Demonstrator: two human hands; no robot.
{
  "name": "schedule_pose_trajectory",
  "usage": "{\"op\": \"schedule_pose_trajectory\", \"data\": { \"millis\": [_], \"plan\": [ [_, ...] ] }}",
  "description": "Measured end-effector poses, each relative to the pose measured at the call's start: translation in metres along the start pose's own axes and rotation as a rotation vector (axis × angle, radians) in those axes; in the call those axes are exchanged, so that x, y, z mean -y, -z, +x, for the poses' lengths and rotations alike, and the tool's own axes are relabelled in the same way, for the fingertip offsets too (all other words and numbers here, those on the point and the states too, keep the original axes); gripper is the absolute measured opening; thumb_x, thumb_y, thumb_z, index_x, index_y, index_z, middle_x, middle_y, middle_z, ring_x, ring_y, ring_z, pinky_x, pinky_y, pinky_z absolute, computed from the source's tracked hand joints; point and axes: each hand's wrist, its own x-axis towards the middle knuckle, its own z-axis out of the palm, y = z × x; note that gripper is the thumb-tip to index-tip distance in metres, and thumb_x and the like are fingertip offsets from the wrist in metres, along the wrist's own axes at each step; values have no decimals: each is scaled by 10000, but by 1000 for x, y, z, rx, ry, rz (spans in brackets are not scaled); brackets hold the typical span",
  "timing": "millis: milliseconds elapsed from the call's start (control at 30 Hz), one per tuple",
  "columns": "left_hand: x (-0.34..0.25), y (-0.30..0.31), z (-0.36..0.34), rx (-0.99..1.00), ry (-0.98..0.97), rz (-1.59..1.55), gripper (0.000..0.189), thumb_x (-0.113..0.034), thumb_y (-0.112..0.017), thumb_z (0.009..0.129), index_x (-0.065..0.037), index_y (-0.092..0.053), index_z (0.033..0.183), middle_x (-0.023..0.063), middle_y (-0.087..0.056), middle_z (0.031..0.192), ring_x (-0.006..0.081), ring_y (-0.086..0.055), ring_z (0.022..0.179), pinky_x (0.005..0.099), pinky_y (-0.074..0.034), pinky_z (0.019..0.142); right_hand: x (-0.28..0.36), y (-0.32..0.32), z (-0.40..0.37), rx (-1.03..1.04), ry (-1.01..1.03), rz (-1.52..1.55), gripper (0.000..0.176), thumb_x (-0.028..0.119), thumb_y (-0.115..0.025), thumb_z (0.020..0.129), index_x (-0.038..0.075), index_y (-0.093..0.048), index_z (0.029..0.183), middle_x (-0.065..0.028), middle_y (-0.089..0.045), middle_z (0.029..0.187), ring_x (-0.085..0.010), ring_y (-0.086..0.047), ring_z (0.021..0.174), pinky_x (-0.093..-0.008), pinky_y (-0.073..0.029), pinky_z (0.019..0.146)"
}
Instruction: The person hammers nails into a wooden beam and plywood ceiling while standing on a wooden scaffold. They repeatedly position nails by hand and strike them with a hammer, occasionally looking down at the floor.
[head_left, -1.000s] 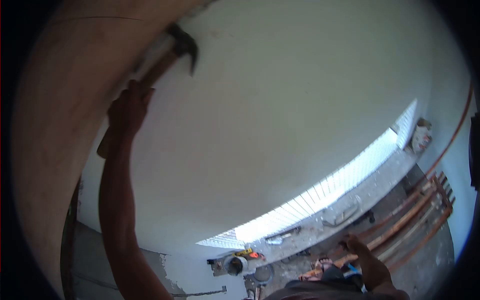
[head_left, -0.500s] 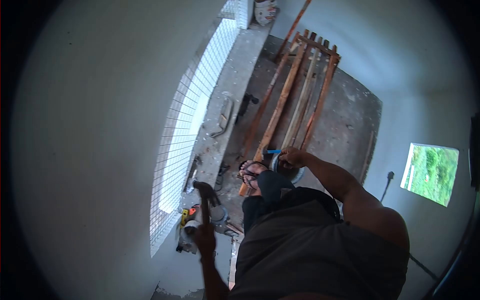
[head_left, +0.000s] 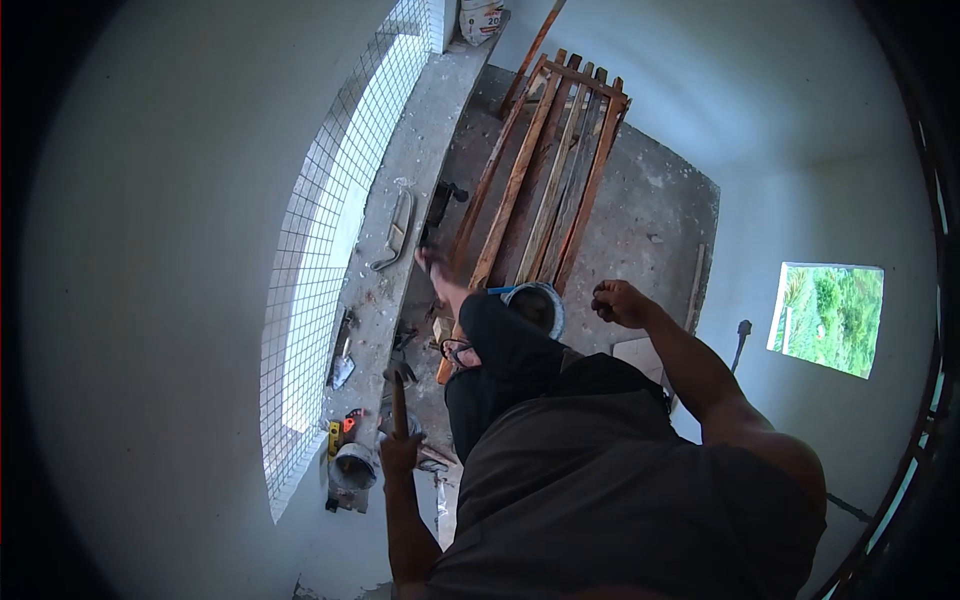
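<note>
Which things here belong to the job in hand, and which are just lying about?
In use:
- hammer, in left hand
- right hand: contents unclear

Apparently lying about:
- trowel
- yellow tool
- printed sack
- wooden frame

This seems a room under construction: bare walls [head_left: 150, 300], a rough floor [head_left: 660, 170], timber [head_left: 520, 190], a trowel [head_left: 343, 370] and a bucket [head_left: 355, 466] on the ledge [head_left: 400, 170].
</note>
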Motion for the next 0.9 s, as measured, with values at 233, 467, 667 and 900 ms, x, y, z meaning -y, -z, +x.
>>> {"op": "schedule_pose_trajectory", "data": {
  "millis": [233, 467, 667, 900],
  "plan": [
    [-32, 6, 32, -175, -43, -265, 360, -290, -754, 646, 25, -621, 760, 131, -613, 627, 227, -613, 581, 379, -482, 561, 83, -18, 29, 144, 76, -196, 77, 107, -507, 909, 46, -542, 878, -45, -571, 735, -122, -513, 572, -254, -420, 520],
    [-96, -47, 63, -7, 81, -723, 275, -218, -752, 692, -29, -552, 698, 31, -528, 546, 113, -509, 451, 284, -410, 436, 193, -34, 129, 269, 52, -443, 112, 128, -519, 906, 45, -568, 849, -38, -591, 702, -114, -538, 549, -249, -418, 481],
    [-214, -111, 58, -79, 518, -919, 245, -215, -718, 717, -26, -564, 742, 39, -528, 538, 143, -528, 416, 308, -445, 397, 328, 18, 210, 354, -29, -579, 76, 117, -497, 924, 64, -539, 888, -33, -569, 693, -104, -521, 541, -252, -412, 476],
    [-332, -110, -3, -423, 642, -1104, 200, -194, -675, 749, -30, -559, 749, 27, -512, 529, 120, -517, 420, 271, -409, 387, 464, 19, 298, 375, 119, -750, 140, 144, -478, 937, 33, -533, 873, -46, -559, 701, -108, -494, 526, -261, -404, 474]
  ]
}}
